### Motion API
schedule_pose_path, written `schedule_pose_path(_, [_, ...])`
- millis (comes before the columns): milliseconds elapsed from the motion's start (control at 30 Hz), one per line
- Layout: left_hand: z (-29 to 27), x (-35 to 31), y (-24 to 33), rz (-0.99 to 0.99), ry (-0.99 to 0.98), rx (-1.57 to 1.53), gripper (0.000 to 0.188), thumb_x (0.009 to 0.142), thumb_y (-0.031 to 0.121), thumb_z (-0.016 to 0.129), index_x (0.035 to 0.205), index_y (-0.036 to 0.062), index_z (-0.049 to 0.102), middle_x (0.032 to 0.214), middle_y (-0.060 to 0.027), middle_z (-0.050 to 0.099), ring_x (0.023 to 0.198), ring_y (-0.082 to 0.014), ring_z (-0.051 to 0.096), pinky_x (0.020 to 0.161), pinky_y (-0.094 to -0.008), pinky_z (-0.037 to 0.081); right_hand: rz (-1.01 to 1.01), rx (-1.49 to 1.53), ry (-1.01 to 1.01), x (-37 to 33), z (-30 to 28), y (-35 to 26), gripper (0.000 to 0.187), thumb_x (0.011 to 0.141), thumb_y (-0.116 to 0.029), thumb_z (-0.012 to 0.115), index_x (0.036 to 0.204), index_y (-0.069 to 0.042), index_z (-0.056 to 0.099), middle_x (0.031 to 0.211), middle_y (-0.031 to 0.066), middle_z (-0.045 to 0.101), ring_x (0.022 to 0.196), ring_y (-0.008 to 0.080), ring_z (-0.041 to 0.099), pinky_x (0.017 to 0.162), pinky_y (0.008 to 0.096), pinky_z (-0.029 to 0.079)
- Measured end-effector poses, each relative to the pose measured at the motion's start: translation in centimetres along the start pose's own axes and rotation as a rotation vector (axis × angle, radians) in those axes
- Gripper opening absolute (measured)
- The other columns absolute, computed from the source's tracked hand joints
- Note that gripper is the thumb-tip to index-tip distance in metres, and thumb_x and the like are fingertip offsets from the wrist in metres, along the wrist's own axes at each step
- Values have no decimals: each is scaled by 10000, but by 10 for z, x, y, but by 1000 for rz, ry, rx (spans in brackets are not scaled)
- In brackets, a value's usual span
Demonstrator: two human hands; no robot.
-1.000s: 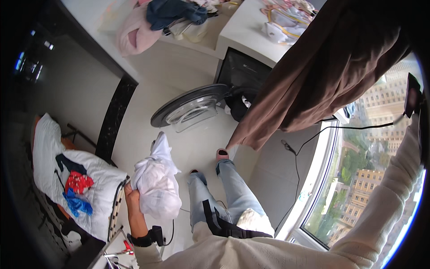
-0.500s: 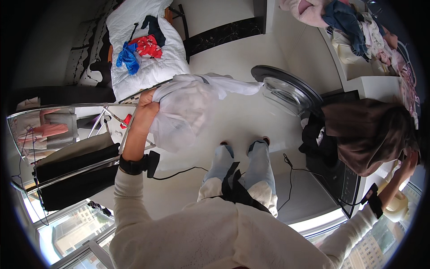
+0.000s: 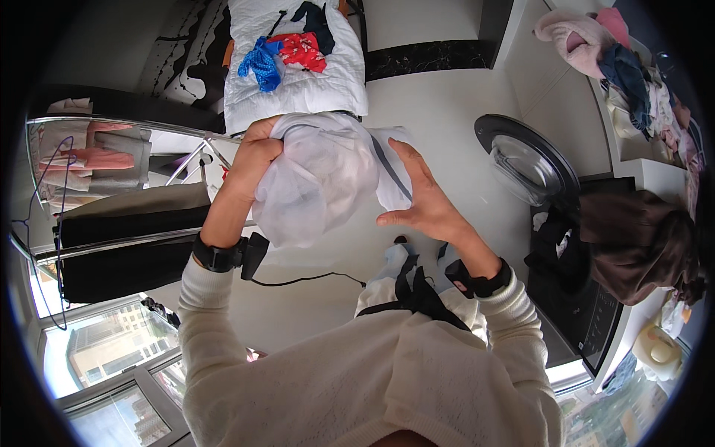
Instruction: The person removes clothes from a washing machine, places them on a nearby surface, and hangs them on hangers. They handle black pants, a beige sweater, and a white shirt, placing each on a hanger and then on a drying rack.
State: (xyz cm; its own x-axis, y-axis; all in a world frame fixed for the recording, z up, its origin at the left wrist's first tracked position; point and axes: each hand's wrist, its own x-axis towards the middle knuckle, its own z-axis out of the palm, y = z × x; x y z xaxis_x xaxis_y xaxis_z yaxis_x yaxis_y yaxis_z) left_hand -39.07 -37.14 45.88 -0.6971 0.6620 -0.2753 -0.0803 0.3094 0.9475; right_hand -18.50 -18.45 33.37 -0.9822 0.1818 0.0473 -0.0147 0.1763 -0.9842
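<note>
My left hand [image 3: 255,158] grips the upper left edge of a white mesh laundry bag [image 3: 316,182], its fingers closed on the gathered cloth. Through the thin mesh shows something pale and bulky, its kind hard to make out. A grey band crosses the loose right end of the bag. Beside that end is my right hand [image 3: 430,205], thumb and fingers spread apart, holding nothing. A brown garment [image 3: 633,246] lies heaped over the washing machine [image 3: 577,309] on the right. The machine's round door [image 3: 532,160] hangs open, with dark cloth [image 3: 555,249] at the opening.
Left stands a metal drying rack [image 3: 134,123] hung with dark trousers [image 3: 134,272] and pink and grey cloths. A white quilt [image 3: 331,82] ahead bears red [image 3: 305,52] and blue garments [image 3: 261,65]. Clothes [image 3: 629,78] pile up far right, above a cream jug [image 3: 657,350].
My right hand has left the brown garment and come across to the laundry bag's right end, its fingers now spread. My left hand keeps its hold. The whole view has shifted.
</note>
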Motion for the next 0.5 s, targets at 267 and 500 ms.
schedule_pose_path(267, [-43,-33,-39,-1,90,-908,309,881,-4,365,1096,-138,541,1041,-203,639,874,-280,659,808,-370,554,154,-131,-124,1,115,-15,1444,471,-316,956,1529,-153,-13,1577,170,24,1434,350,167,1149,514,210])
schedule_pose_path(500, [-53,-31,-21,250,-271,-1193,295,956,52,398,1156,-143,493,1207,-217,558,1156,-311,541,1056,-456,419,81,424,143,65,97,-23,702,711,-138,835,1286,53,480,1204,172,606,1060,266,621,935,357,492])
